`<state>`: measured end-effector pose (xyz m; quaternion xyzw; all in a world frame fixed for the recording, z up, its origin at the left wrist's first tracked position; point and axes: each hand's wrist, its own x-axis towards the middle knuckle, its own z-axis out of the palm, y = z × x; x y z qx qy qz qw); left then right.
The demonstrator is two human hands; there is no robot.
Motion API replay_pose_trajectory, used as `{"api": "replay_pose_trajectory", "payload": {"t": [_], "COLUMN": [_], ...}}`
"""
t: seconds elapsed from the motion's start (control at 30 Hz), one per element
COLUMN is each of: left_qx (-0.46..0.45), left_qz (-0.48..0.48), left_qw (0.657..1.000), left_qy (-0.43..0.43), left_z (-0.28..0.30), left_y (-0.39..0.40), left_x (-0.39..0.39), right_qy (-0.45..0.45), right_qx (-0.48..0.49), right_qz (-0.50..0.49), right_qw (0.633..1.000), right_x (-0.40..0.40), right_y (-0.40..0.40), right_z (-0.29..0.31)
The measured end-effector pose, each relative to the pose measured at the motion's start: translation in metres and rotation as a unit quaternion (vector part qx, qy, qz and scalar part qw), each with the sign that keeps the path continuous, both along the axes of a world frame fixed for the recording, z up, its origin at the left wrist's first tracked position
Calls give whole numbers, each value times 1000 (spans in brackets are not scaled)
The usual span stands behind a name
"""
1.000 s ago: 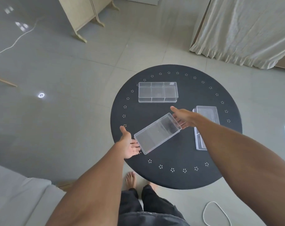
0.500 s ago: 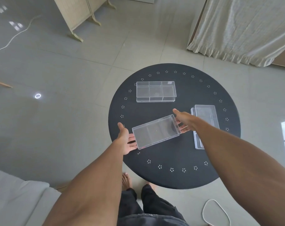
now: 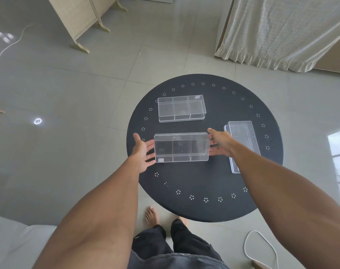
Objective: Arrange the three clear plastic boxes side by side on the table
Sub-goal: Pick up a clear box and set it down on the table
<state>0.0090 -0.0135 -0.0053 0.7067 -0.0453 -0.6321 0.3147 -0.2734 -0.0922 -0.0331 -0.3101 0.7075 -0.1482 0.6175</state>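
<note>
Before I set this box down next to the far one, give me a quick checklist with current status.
1. Held box gripped at both short ends by left hand and right hand: ok.
2. Held box parallel to far box: ok.
3. Dark strip of table between them free: ok.
4. Right box lined up with the others: not ok, turned crosswise.
5. Held box resting on table: cannot tell.

Home room: tiled floor (image 3: 87,84), curtain (image 3: 282,32), folding screen (image 3: 77,14), round table (image 3: 204,181).
</note>
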Motion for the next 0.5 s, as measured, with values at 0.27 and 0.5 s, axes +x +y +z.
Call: {"api": "replay_pose_trajectory", "payload": {"t": [0.27,0.5], "left_qx": [-47,-32], "left_qz": [33,-4], "left_qw": [998,998], "left_qy": [28,-46], "left_z": [-4,-12], "left_y": [-5,-6], "left_x": [-1,6], "right_qy": [-44,-47], "right_qx": [8,44], "right_qz": [-40,-78], "right_qw": [998,995], "right_x": [-2,-9], "right_y": [15,20], "right_z": [-11,-26]}}
